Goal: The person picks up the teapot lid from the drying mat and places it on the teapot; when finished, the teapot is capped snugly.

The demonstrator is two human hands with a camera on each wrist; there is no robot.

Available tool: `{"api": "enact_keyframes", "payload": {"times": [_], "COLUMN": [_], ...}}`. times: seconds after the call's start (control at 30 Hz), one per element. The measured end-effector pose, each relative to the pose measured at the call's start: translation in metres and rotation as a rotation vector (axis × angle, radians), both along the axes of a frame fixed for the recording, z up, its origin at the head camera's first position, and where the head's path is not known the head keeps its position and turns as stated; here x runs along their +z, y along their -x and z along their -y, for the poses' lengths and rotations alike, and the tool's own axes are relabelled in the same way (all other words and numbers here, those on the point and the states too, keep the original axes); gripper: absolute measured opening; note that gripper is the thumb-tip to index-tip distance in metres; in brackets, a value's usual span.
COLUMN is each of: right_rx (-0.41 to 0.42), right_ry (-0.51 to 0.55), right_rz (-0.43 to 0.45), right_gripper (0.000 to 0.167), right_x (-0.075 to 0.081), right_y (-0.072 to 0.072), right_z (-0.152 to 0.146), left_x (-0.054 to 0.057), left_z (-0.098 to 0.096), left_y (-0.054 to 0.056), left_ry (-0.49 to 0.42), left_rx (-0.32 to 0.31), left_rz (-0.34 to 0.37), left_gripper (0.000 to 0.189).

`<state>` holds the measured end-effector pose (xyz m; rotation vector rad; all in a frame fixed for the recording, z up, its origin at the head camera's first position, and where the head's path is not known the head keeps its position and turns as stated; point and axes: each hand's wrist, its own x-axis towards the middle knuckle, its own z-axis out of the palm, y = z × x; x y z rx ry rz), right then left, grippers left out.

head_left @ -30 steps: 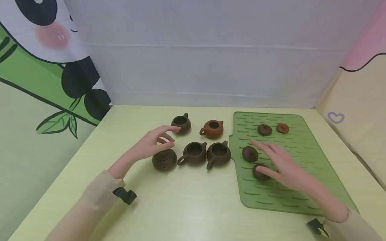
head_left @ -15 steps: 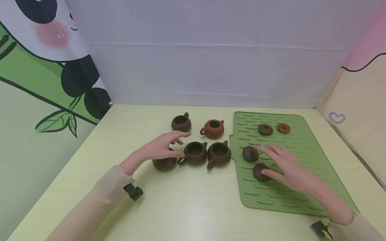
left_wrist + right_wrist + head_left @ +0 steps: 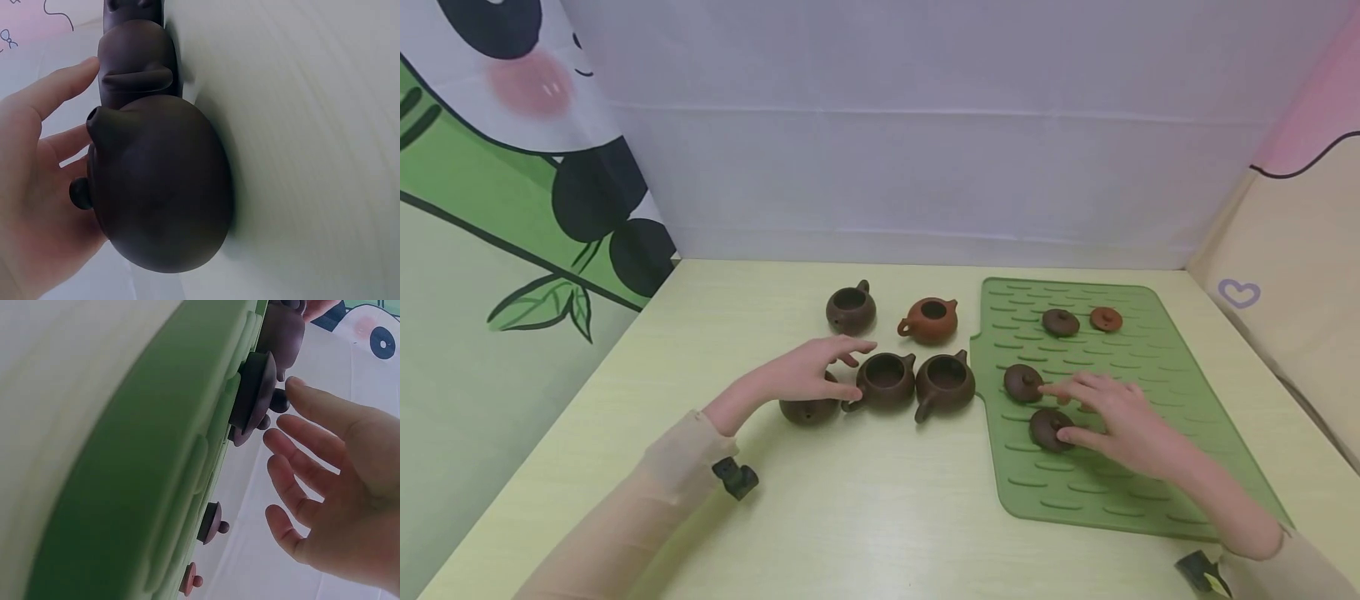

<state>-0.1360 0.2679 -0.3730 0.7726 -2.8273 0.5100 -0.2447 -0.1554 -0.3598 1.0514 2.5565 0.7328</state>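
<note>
My left hand [image 3: 812, 372] hovers over a dark brown lidded teapot [image 3: 805, 412], partly covering it, its fingers loosely spread. The thumb tip overlaps the handle of an open dark teapot [image 3: 880, 400] beside it. In the left wrist view, that hand is next to the lid knob [image 3: 80, 194]. My right hand [image 3: 1123, 425] is above the green mat [image 3: 1075, 492], its thumb right at the knob of a dark lid [image 3: 1043, 429]. Its index fingertip reaches the edge of another dark lid [image 3: 1021, 382]. The right wrist view has the thumb close to a lid's knob [image 3: 280, 400], fingers loosely bent.
To the right of the middle teapot stands another open dark teapot [image 3: 945, 387]. Behind are a dark open teapot [image 3: 852, 315] and a reddish-brown one [image 3: 931, 325]. A small dark lid [image 3: 1060, 322] and a reddish lid [image 3: 1106, 318] lie at the back of the mat.
My left hand has moved right, from the lidded teapot toward the neighbouring open teapot. My right hand's fingers have drawn back and bent slightly near the two lids. Teapots and lids stay put.
</note>
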Motion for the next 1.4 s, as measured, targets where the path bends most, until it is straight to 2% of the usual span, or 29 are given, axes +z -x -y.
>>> {"api": "enact_keyframes", "payload": {"times": [0.3, 0.47, 1.07, 1.3, 1.4], "right_rx": [-0.027, -0.022, -0.008, -0.001, 0.007], "right_ry": [-0.017, -0.005, -0.041, -0.041, -0.027], "right_rz": [0.035, 0.006, -0.030, -0.043, -0.036], "right_gripper": [0.035, 0.030, 0.026, 0.027, 0.026], "right_x": [0.0010, -0.0007, 0.0011, 0.0009, 0.0025], "right_y": [-0.0004, 0.0006, 0.0043, 0.0051, 0.0054], "right_z": [-0.0026, -0.0024, -0.0008, -0.0016, -0.0012], "left_x": [0.0009, -0.0003, -0.0009, 0.0020, 0.0044], "left_z": [-0.0006, -0.0001, 0.0002, 0.0059, 0.0092], "left_y": [0.0016, 0.0038, 0.0068, 0.0093, 0.0098], "left_ry": [-0.005, 0.000, 0.003, 0.016, 0.033], "left_rx": [-0.010, -0.018, -0.004, 0.004, 0.005], "left_rz": [0.012, 0.004, 0.020, 0.004, -0.025], "left_gripper": [0.069, 0.063, 0.062, 0.064, 0.061]}}
